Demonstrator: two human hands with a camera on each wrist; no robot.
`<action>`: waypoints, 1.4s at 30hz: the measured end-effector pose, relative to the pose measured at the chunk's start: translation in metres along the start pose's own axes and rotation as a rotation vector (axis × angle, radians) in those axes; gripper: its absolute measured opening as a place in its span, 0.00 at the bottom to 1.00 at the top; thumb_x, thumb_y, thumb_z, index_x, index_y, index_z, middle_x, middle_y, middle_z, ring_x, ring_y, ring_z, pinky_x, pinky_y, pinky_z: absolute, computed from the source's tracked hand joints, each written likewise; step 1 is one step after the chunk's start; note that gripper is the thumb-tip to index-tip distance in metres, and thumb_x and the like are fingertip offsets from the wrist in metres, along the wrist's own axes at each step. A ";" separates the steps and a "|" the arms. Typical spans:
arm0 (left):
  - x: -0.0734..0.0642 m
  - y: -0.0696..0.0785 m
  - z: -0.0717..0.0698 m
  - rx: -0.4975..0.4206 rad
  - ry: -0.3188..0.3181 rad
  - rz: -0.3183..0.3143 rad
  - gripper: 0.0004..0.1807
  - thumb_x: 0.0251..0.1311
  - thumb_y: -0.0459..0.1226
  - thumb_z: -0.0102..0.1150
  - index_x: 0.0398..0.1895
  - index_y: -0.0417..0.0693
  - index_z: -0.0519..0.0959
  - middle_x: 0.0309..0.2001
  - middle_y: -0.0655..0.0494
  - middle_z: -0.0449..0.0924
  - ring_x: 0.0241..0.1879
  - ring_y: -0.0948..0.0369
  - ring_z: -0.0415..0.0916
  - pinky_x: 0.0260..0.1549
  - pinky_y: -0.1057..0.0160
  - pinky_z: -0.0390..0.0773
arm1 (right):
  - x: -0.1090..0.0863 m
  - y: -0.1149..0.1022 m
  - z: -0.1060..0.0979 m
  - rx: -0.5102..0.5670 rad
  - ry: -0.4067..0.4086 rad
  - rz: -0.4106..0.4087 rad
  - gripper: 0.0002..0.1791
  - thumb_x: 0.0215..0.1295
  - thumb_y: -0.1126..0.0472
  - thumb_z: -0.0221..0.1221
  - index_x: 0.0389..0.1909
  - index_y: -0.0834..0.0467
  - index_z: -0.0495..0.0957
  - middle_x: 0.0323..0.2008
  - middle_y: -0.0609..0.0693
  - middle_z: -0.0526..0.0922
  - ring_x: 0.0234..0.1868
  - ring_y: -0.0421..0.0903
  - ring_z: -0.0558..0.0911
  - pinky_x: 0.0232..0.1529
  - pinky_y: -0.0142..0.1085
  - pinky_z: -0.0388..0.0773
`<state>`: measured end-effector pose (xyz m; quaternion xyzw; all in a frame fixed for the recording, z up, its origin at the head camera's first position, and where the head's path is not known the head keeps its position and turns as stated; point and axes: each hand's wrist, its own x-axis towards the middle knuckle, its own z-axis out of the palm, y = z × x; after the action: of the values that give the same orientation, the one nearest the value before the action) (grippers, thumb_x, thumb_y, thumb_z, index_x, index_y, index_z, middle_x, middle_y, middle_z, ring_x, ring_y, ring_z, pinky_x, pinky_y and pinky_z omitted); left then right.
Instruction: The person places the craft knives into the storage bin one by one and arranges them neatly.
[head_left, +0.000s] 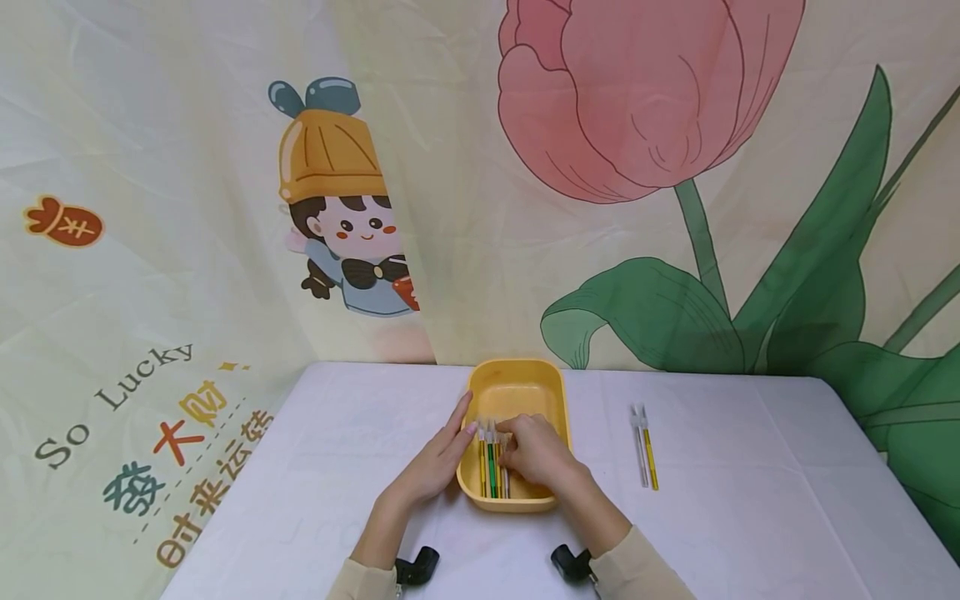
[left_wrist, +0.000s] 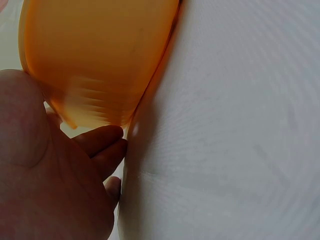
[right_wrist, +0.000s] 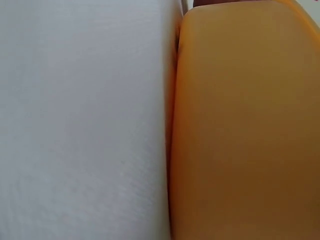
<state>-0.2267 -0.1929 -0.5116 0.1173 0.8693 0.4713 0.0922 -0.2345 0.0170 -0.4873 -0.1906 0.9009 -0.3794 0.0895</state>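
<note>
A yellow plastic tray [head_left: 517, 372] holds several slim pens [head_left: 492, 471] with clear-looking tips, lined up side by side along its left wall in gold, green and silver. My left hand [head_left: 437, 461] lies against the tray's left side, fingers extended; in the left wrist view, its fingertips touch the outer wall of the tray [left_wrist: 95, 60]. Inside the tray is my right hand [head_left: 536, 448], index finger and thumb pinching a pen at the right end of the row. The right wrist view shows mainly the tray's outer wall [right_wrist: 245, 120], with the pinch hidden.
Two more pens [head_left: 649, 454], one silver and one gold, lie on the white tablecloth [head_left: 750, 483] right of the tray. Behind the table's far edge hangs a printed cloth [head_left: 472, 250]. A black wrist device [head_left: 572, 564] sits beside each forearm.
</note>
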 end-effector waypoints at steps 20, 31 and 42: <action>0.000 0.000 0.000 -0.008 0.003 -0.003 0.34 0.83 0.55 0.36 0.86 0.71 0.41 0.85 0.55 0.47 0.83 0.48 0.48 0.80 0.39 0.48 | -0.007 -0.008 -0.026 0.008 0.119 -0.046 0.28 0.63 0.66 0.71 0.65 0.60 0.81 0.33 0.50 0.82 0.30 0.43 0.77 0.28 0.30 0.78; 0.000 0.000 0.000 -0.016 0.000 -0.001 0.33 0.83 0.54 0.36 0.85 0.73 0.41 0.85 0.56 0.46 0.83 0.49 0.46 0.80 0.40 0.46 | -0.016 -0.005 -0.047 0.062 0.207 0.001 0.30 0.64 0.62 0.72 0.68 0.56 0.79 0.46 0.58 0.85 0.33 0.43 0.81 0.31 0.32 0.83; 0.000 0.000 0.000 -0.020 0.001 0.002 0.33 0.83 0.56 0.36 0.85 0.74 0.42 0.85 0.57 0.45 0.84 0.50 0.44 0.81 0.41 0.45 | -0.018 -0.001 -0.056 0.032 0.262 0.011 0.30 0.62 0.61 0.74 0.67 0.55 0.80 0.48 0.57 0.85 0.38 0.44 0.82 0.31 0.31 0.84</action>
<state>-0.2264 -0.1927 -0.5115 0.1169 0.8645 0.4801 0.0927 -0.2351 0.0607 -0.4474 -0.1331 0.8998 -0.4148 -0.0237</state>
